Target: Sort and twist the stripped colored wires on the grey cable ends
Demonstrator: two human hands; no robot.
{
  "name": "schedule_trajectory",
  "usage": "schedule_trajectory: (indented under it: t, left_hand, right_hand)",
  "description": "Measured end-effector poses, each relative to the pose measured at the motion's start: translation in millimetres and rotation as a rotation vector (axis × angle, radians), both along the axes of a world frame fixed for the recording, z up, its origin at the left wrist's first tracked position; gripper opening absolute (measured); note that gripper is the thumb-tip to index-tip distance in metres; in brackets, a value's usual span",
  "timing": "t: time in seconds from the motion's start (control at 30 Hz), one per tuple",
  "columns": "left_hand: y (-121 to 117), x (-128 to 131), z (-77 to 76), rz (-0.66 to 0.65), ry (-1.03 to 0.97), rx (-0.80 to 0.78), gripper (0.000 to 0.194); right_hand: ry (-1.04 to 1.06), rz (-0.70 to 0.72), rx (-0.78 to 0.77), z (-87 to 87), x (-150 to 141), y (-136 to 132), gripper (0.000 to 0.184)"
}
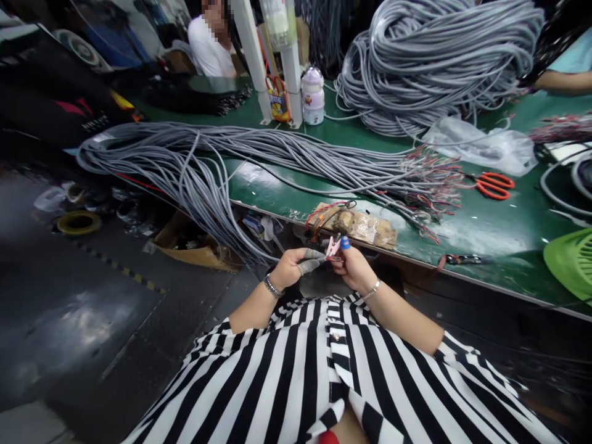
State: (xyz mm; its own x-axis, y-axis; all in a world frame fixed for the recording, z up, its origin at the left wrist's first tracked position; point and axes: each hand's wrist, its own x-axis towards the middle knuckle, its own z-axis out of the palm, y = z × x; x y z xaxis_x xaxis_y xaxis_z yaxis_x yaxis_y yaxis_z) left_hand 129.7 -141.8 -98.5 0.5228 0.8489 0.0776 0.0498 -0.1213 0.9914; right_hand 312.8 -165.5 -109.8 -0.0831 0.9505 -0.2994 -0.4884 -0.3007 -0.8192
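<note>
My left hand (290, 269), with grey wrapping on its fingers, is closed around a grey cable near its end, at the front edge of the bench. Close beside it, my right hand (357, 270) is closed, blue tape on its thumb. Between its fingertips is a small pale pink clip-like piece (332, 247), at the reddish wires of the cable end. The fingers partly hide the contact there. Just beyond my hands, a tape-covered block (370, 229) with loose red and black wires lies on the bench edge.
A long bundle of grey cables (287, 145) crosses the green bench (522, 246) and hangs over its front. A large cable coil (444, 55), orange-handled scissors (494, 185), a plastic bag (485, 145), a bottle (313, 97) and a green basket (571, 262) are around. A person (210, 46) is behind.
</note>
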Motion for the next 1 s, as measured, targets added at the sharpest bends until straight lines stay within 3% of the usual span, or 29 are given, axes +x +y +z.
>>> schedule_trajectory:
  t: [0.33,0.53,0.67,0.77,0.87,1.0]
  left_hand:
    - [-0.4,6.9,-7.7,-0.005,0.006,-0.025,0.039]
    - [-20.0,-8.4,-12.5,-0.039,0.068,0.016,0.034]
    - [-32.0,-32.0,-30.2,-0.126,0.256,0.077,0.029]
    - [-26.8,-50.3,-36.3,-0.178,0.493,0.173,0.023]
    - [-6.0,-55.0,-19.2,-0.128,0.551,0.280,0.023]
    - [39.8,-21.9,30.0,0.029,0.433,0.428,0.027]
  right_hand:
    - [0.163,-0.045,-0.083,-1.0,-5.6,5.4,0.053]
    - [0.284,0.001,-0.166,-7.6,-1.1,0.7,0.055]
    - [0.296,0.031,-0.183,-7.3,2.9,-1.3,0.053]
    - [0.282,0.038,-0.176,-7.1,4.2,-3.1,0.051]
    - [0.255,0.031,-0.170,-10.8,5.0,-4.1,0.051]
    - [0.181,0.006,-0.199,-16.8,5.7,-6.1,0.051]
